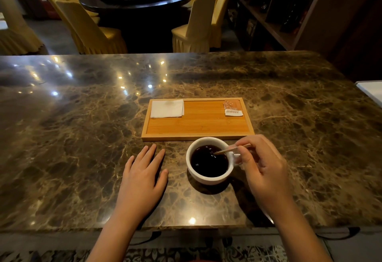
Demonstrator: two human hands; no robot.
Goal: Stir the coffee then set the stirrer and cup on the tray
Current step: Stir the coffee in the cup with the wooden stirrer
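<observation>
A white cup [203, 177] full of dark coffee stands on the marble counter, just in front of the wooden tray [196, 137]. My right hand [262, 168] pinches a thin wooden stirrer [227, 150] whose tip dips into the coffee near the cup's right rim. The hand hides most of the cup's handle on the right side. My left hand [142, 177] lies flat on the counter to the left of the cup, fingers spread, holding nothing.
On the tray lie a folded white napkin [167, 108] at the far left corner and an orange sachet [233, 107] at the far right corner. Beyond the marble counter [82, 127] stand a dark round table and yellow-covered chairs. A white object [371, 93] sits at the right edge.
</observation>
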